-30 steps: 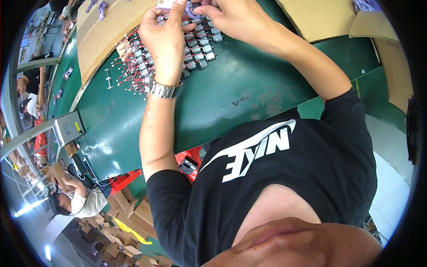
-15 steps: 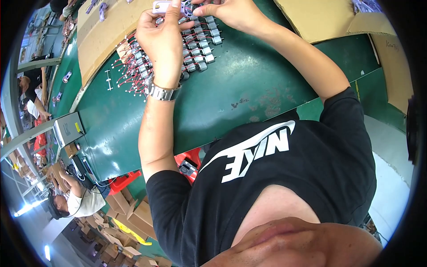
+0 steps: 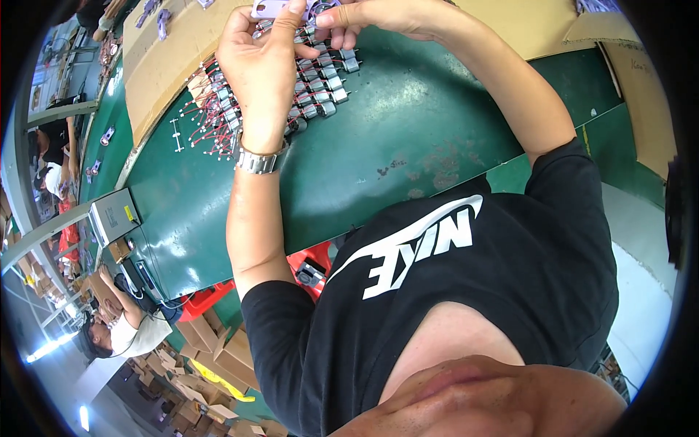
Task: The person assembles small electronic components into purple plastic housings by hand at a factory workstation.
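Note:
Near the top edge, my left hand [image 3: 258, 69] is closed on a light purple plastic housing [image 3: 269, 9] with an elongated slot in one end and a round, ring-like end. My right hand [image 3: 357, 20] pinches that round end, thumb pressed on it, the other fingers bent beneath. What sits inside the ring is too small to make out. Below both hands, rows of small silver motors [image 3: 318, 96] with red wires [image 3: 207, 138] lie on the green table [image 3: 349, 160]. My left hand hides part of these rows.
Cardboard sheets [image 3: 156, 80] with purple parts [image 3: 163, 25] lie at the far left; another cardboard piece [image 3: 524, 25] is at the far right. A silver box [image 3: 114, 216] stands at the table's left edge. A co-worker [image 3: 127, 328] sits beyond, near open cartons [image 3: 211, 342].
Both hands have shifted slightly with the housing. My right wrist has risen and turned, and its lower fingers now show under the round end.

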`<state>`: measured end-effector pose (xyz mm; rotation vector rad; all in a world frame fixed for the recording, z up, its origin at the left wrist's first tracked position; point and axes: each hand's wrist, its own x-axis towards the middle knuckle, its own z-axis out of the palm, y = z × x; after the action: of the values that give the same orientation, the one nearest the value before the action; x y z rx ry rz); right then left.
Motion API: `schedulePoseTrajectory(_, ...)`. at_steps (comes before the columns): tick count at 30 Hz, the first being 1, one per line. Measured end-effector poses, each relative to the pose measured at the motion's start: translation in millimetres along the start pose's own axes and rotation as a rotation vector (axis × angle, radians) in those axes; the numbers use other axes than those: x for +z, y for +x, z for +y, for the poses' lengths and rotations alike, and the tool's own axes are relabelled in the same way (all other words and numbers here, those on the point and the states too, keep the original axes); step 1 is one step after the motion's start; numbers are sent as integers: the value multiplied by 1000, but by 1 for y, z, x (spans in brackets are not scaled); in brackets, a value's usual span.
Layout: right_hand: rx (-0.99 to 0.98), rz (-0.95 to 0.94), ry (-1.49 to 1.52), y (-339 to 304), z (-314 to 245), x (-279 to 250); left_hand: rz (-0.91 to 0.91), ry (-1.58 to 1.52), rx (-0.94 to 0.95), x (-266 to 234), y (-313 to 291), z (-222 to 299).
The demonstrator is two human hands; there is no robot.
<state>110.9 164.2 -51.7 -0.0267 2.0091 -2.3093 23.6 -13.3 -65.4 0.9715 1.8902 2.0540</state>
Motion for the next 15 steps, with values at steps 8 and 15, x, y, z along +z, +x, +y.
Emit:
schedulePoseTrajectory(8, 25, 90, -210, -1, -6, 5, 40, -48, -86, 2, -2, 9)
schedulePoseTrajectory(15, 21, 0, 39, -7, -12, 9, 48, -121, -78, -1, 0, 11)
